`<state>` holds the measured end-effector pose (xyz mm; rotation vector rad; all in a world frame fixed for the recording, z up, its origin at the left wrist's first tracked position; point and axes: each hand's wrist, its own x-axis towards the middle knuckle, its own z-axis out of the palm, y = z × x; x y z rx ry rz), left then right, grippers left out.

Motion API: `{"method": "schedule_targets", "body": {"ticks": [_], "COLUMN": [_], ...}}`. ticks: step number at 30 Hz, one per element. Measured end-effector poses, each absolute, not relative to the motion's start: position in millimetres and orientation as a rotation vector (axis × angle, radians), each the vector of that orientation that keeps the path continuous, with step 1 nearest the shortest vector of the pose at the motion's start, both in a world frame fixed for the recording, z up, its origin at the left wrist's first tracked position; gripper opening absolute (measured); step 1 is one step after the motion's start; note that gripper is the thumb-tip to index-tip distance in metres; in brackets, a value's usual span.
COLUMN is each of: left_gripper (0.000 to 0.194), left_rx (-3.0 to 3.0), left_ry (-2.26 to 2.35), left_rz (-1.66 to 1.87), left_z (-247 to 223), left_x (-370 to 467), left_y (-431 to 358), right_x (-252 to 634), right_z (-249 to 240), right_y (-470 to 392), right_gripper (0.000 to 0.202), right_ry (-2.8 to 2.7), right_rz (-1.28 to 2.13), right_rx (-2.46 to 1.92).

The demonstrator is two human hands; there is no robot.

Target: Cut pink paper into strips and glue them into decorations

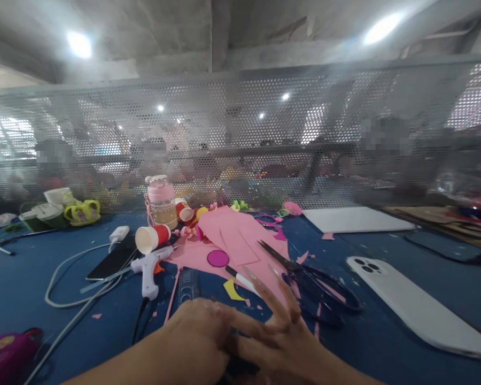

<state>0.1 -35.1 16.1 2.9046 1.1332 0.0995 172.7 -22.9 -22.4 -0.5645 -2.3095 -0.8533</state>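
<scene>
My left hand is closed at the lower middle, and its fingers meet my right hand. Anything between them is hidden. My right hand has two long fingers stretched apart over the pink sheets. Beneath those fingertips lies a white pen with a black end; whether they touch it I cannot tell. Scissors with dark blue handles lie partly open just right of the hand. A purple disc and a yellow scrap lie near the pen. Beyond my left hand is a dark ruler-like strip.
A white glue gun, red paper cup and pink-lidded bottle stand or lie left of the paper. To the right are a white phone and a white board. A perforated metal screen borders the back.
</scene>
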Motion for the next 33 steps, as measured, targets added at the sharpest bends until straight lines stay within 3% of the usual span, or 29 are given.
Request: {"method": "schedule_targets", "body": {"ticks": [8, 15, 23, 27, 31, 33], "left_gripper": [0.022, 0.015, 0.016, 0.013, 0.007, 0.026], "left_rx": [2.944, 2.985, 3.182, 3.165, 2.982, 2.816], "left_ry": [0.865, 1.268, 1.257, 1.284, 1.346, 1.376], "left_rz": [-0.343, -0.077, 0.050, 0.337, 0.941, 1.178], "left_z": [24, 18, -6, -9, -18, -23], "left_x": [-6, 2, 1, -1, -2, -2], "left_y": [-29, -25, -15, -14, -9, -5], "right_x": [171, 169, 169, 169, 169, 169], "right_z": [-22, -27, -29, -32, -32, -32], "right_y": [-26, -25, -27, -26, -23, -22], "right_gripper": [0.024, 0.022, 0.031, 0.038, 0.042, 0.046], "right_ry": [-2.281, -2.224, -2.332, -2.320, -2.272, -2.240], "right_rz": [-0.879, -0.789, -0.595, -0.487, -0.339, -0.259], "right_rx": [-0.500, -0.687, -0.838, -0.883, -1.005, -1.070]}}
